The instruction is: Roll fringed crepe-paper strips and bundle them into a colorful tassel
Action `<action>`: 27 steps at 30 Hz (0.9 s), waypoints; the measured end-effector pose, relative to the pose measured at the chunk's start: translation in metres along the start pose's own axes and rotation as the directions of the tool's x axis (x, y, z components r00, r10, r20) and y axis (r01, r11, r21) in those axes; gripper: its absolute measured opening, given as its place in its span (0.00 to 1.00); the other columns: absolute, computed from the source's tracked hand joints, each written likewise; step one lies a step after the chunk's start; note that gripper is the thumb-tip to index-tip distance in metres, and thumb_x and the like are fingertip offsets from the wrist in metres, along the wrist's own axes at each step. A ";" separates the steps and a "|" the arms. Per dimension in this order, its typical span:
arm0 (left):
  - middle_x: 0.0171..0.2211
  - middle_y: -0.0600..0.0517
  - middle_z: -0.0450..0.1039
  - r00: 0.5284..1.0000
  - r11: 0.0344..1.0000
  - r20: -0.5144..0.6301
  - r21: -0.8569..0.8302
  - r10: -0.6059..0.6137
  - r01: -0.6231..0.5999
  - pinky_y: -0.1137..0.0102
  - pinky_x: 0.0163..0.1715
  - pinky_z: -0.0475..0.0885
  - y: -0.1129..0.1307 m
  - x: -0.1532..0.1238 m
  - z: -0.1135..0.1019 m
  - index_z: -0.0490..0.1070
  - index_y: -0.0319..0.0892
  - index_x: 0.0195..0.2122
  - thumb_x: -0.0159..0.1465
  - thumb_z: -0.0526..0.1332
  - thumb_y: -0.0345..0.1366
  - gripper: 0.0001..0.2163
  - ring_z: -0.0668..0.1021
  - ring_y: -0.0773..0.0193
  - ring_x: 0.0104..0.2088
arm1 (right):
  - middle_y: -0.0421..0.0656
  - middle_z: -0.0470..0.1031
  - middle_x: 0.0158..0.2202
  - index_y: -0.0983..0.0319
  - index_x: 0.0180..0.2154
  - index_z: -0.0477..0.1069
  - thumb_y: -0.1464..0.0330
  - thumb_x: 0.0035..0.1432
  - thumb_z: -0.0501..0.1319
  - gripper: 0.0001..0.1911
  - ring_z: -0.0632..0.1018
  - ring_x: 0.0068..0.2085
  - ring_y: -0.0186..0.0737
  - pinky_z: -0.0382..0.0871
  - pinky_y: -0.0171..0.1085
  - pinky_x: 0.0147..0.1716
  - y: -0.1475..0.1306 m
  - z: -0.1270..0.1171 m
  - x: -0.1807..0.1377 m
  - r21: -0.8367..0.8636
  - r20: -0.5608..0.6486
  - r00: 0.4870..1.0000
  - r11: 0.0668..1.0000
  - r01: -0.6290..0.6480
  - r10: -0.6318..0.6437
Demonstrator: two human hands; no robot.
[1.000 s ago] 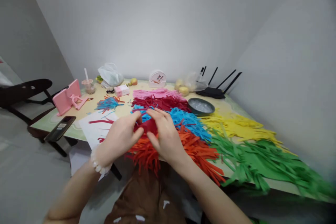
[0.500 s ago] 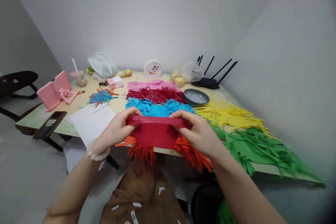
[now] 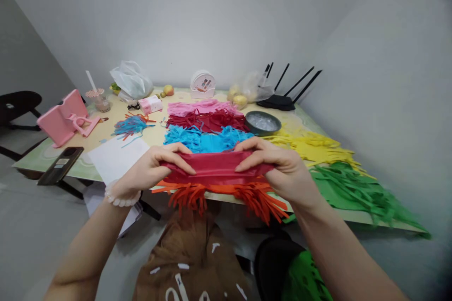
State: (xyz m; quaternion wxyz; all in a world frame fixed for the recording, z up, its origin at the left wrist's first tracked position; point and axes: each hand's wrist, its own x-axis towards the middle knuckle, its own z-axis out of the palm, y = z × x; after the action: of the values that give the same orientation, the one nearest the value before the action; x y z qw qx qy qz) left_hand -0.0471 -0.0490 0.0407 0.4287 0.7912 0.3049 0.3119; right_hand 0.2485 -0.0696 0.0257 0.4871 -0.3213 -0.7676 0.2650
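Observation:
Between my hands a strip of folded red tissue paper (image 3: 212,167) is stretched over the table's front edge. My left hand (image 3: 155,167) pinches its left end, fingers on top, with a beaded bracelet (image 3: 122,197) at the wrist. The right end is gripped by my right hand (image 3: 278,164) in the same way. Just below the strip lies orange fringed paper (image 3: 259,200), its tassels hanging over the edge. Beyond it are fringed pieces in blue (image 3: 210,141), dark red (image 3: 208,121) and pink (image 3: 205,107).
Yellow fringe (image 3: 310,146) and green fringe (image 3: 363,193) lie to the right. A dark bowl (image 3: 263,123) and a black router (image 3: 278,103) stand behind. At left are a pink stand (image 3: 63,120), a phone (image 3: 60,165), a drink cup (image 3: 100,101), white paper (image 3: 116,156) and a blue-orange tassel (image 3: 131,126).
The red paper's lower part, which hung down as a flap, is now gathered up into a narrower strip. My fingers have shifted over its front, and the view has moved slightly.

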 end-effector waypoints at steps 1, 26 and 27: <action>0.51 0.47 0.75 0.996 1.000 0.084 0.017 0.003 -0.004 0.64 0.51 0.71 0.004 -0.001 -0.004 0.83 0.48 0.39 0.56 0.57 0.23 0.18 0.77 0.56 0.50 | 0.41 0.77 0.41 0.55 0.30 0.81 0.82 0.44 0.52 0.23 0.78 0.44 0.43 0.71 0.41 0.45 -0.001 -0.001 0.001 -0.006 0.006 1.000 1.000 -0.003 0.003; 0.24 0.56 0.70 0.982 0.947 0.058 0.283 -0.177 0.154 0.74 0.24 0.63 0.023 0.028 0.019 0.66 0.41 0.30 0.65 0.60 0.40 0.09 0.71 0.68 0.24 | 0.39 0.75 0.26 0.61 0.29 0.74 0.63 0.61 0.62 0.11 0.73 0.27 0.36 0.64 0.32 0.25 -0.005 0.005 0.018 -0.198 0.230 0.932 0.951 -0.236 0.279; 0.25 0.56 0.71 0.980 0.963 0.042 0.200 -0.193 0.181 0.75 0.23 0.65 0.021 0.026 0.019 0.67 0.41 0.32 0.65 0.60 0.40 0.08 0.73 0.68 0.23 | 0.39 0.75 0.26 0.61 0.29 0.73 0.63 0.61 0.62 0.10 0.74 0.28 0.37 0.64 0.32 0.26 -0.005 0.007 0.017 -0.156 0.196 0.940 0.955 -0.251 0.279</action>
State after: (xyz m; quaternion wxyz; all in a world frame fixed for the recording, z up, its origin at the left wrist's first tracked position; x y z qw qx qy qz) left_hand -0.0116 -0.0482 0.0566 0.3857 0.8062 0.3940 0.2145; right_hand 0.2358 -0.0609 0.0361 0.3390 -0.4218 -0.7811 0.3115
